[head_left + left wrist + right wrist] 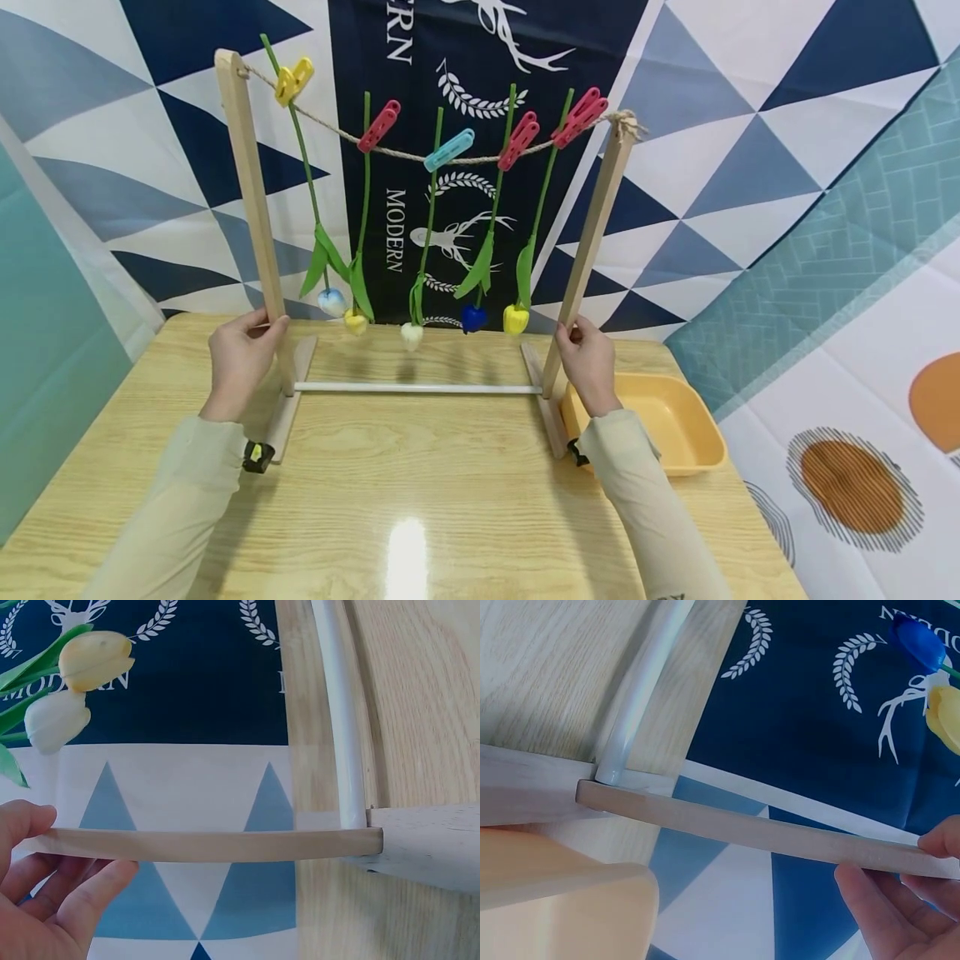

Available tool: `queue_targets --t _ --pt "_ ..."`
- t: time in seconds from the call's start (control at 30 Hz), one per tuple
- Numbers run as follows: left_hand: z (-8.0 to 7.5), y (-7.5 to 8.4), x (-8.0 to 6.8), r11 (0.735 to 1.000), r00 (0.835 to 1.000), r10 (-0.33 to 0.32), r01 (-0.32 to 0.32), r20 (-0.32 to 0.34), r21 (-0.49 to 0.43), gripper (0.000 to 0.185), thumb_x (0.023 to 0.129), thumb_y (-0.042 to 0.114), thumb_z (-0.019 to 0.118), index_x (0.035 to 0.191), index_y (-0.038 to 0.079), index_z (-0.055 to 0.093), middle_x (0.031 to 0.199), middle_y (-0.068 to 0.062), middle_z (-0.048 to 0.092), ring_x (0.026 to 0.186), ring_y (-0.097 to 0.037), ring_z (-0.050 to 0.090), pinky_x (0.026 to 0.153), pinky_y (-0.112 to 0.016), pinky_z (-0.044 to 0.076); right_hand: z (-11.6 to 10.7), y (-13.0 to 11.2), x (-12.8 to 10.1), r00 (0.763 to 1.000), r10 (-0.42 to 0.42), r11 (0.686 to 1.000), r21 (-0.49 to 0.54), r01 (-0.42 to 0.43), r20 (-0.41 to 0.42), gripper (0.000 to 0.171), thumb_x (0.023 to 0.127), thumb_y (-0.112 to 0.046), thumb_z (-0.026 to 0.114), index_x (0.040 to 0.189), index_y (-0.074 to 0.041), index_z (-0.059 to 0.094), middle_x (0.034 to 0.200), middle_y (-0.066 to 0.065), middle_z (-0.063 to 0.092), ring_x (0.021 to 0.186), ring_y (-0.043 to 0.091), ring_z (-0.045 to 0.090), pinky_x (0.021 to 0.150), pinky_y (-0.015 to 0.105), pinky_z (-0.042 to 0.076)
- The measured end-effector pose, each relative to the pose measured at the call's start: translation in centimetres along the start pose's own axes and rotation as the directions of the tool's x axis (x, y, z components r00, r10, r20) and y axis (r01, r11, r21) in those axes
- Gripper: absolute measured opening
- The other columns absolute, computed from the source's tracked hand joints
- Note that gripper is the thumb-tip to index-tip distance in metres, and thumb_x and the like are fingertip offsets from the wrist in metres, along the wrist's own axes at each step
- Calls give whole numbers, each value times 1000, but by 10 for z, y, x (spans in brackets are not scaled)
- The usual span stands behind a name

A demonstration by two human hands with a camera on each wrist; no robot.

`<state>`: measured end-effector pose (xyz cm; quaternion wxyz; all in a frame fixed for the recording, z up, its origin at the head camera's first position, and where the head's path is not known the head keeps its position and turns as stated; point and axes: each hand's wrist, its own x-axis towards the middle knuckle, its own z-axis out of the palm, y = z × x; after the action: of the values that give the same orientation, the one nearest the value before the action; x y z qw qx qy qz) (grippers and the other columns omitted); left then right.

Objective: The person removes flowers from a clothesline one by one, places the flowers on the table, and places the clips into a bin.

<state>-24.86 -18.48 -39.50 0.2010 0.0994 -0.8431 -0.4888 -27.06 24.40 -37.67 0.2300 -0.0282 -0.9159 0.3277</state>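
Observation:
A wooden drying frame stands on the table, its two posts joined low down by a white rod [416,388]. My left hand [242,358] grips the left post [251,167] between thumb and fingers in its lower part. On the other side, my right hand [588,362] pinches the right post [600,217] at a similar height. A twine [405,155] sags between the post tops. Several artificial tulips hang upside down from it, including a yellow one [516,319] and a dark blue one [474,318]. Yellow [294,82], light blue [449,150] and red [379,126] clothespins hold their stems.
A yellow plastic basin [675,417] stands at the right, close beside the frame's right foot [551,425]. The left foot [281,425] rests on the wooden table [420,483]. Patterned cloth [750,150] hangs behind the table's back edge.

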Motion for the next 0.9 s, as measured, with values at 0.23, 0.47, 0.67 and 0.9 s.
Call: queue_targets --t 0.23,0.47,0.67,0.9 --pt "-2 0 -1 1000 1000 -1 2 5 -23 40 90 30 61 117 0 64 113 -20 65 71 18 45 62 -1 39 -1 -1 1 1000 20 1000 22 -20 8 26 92 -20 58 106 1 66 88 21 70 75 28 66 62 35 54" --pt "-8 -1 -5 995 1000 -17 18 12 -95 45 88 33 63 123 4 60 114 -7 64 78 17 49 67 -2 43 -14 -7 -1 994 62 998 -24 -60 87 35 92 -26 58 112 2 63 91 21 69 78 30 66 64 35 52" --pt "-17 14 -7 980 992 28 -52 -126 -191 37 85 23 69 117 5 62 97 20 60 86 11 53 71 -5 43 -42 -23 -6 982 88 992 -109 -70 169 41 94 -35 54 108 2 66 97 20 69 87 32 65 72 42 51" --pt "-24 41 -10 946 950 191 -245 -248 -213 31 85 17 69 112 2 63 92 27 57 87 9 56 72 -6 43 -62 -49 -10 980 -15 988 -147 45 199 34 93 -31 55 87 -2 71 80 14 70 67 23 60 57 28 44"
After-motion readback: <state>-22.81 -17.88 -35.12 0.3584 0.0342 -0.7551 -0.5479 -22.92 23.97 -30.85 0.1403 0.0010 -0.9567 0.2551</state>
